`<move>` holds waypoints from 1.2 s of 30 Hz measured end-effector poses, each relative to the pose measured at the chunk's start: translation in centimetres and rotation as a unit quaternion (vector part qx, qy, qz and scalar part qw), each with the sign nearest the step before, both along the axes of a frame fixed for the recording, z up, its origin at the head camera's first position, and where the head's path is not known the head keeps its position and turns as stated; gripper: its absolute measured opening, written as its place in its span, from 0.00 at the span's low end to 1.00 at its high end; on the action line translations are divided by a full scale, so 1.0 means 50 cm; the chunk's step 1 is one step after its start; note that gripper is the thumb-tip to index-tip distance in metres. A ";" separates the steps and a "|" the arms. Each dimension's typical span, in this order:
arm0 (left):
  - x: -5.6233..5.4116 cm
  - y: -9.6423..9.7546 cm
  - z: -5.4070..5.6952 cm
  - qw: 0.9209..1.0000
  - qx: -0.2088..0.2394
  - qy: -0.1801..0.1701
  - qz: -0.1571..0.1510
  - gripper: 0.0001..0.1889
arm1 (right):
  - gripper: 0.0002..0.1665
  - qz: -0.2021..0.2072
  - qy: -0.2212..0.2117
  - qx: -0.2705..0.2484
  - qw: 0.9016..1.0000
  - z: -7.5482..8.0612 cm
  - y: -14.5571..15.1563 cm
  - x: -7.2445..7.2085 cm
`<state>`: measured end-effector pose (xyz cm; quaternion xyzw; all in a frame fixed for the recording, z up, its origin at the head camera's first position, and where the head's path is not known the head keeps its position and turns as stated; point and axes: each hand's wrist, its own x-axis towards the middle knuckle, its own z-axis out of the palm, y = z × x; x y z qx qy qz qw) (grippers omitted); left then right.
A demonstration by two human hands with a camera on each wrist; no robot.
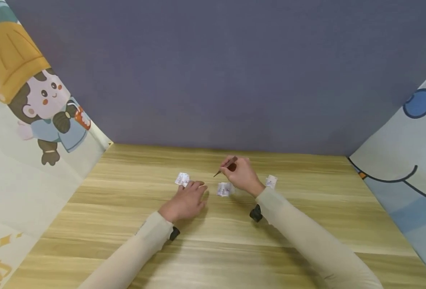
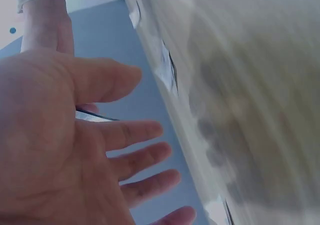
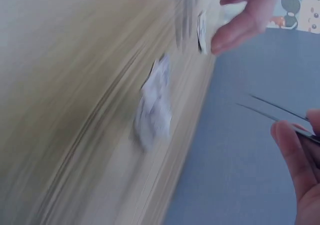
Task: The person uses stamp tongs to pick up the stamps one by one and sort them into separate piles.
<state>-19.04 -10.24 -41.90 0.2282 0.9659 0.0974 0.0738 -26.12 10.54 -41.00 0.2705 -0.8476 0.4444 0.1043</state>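
Note:
My right hand pinches a pair of dark tweezers, points toward the left. In the right wrist view the two thin tips of the tweezers stand apart with nothing between them. Below them lies a small stack of printed paper pieces, slightly fanned and creased. My left hand hovers over the table with its fingers loosely spread and holds nothing. Its fingertips overlap the lower edge of another small paper piece in the head view. The left wrist view shows the bare palm.
A third printed paper piece lies beyond my right wrist. The wood-grain table runs back to a dark grey panel. Cartoon-printed walls stand on both sides.

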 end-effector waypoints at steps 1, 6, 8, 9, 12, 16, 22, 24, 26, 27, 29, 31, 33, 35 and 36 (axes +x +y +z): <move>0.002 0.003 0.000 1.000 0.002 -0.004 -0.008 0.29 | 0.03 -0.001 0.006 0.004 1.000 -0.001 0.009 0.001; 0.010 0.019 -0.003 0.999 -0.012 -0.025 -0.032 0.29 | 0.03 -0.003 0.013 0.021 1.000 -0.017 0.046 0.007; 0.012 0.026 -0.005 0.999 -0.019 -0.027 -0.040 0.29 | 0.04 -0.009 0.008 0.026 1.000 -0.026 0.057 0.009; 0.012 0.030 -0.007 0.998 -0.022 -0.025 -0.044 0.29 | 0.04 -0.013 0.005 0.027 1.000 -0.031 0.062 0.009; 0.012 0.042 -0.008 0.998 -0.026 -0.024 -0.050 0.30 | 0.05 -0.026 0.006 0.031 0.999 -0.044 0.070 0.009; 0.011 0.057 -0.011 0.998 -0.036 -0.026 -0.050 0.30 | 0.04 -0.032 0.012 0.033 0.999 -0.057 0.073 0.005; 0.010 0.071 -0.022 0.996 -0.062 -0.021 -0.052 0.30 | 0.03 -0.025 0.008 0.045 0.999 -0.066 0.070 0.004; 0.010 0.073 -0.023 0.996 -0.065 -0.020 -0.052 0.30 | 0.03 -0.019 0.010 0.047 0.999 -0.066 0.070 0.005; 0.010 0.075 -0.022 0.996 -0.064 -0.024 -0.050 0.30 | 0.03 -0.016 0.014 0.046 0.999 -0.065 0.070 0.007; 0.010 0.076 -0.022 0.996 -0.064 -0.026 -0.049 0.30 | 0.03 -0.015 0.016 0.045 0.999 -0.064 0.070 0.007; 0.010 0.077 -0.022 0.996 -0.064 -0.027 -0.047 0.30 | 0.02 -0.022 0.022 0.043 0.999 -0.062 0.070 0.009; 0.010 0.078 -0.022 0.996 -0.065 -0.029 -0.046 0.30 | 0.02 -0.035 0.028 0.041 0.998 -0.058 0.072 0.012; 0.009 0.080 -0.023 0.996 -0.066 -0.030 -0.045 0.30 | 0.02 -0.045 0.037 0.037 0.998 -0.054 0.075 0.015; 0.009 0.081 -0.024 0.997 -0.062 -0.031 -0.045 0.30 | 0.03 -0.051 0.047 0.031 0.997 -0.049 0.078 0.017; 0.009 0.081 -0.023 0.997 -0.060 -0.033 -0.044 0.30 | 0.03 -0.049 0.053 0.027 0.997 -0.047 0.079 0.018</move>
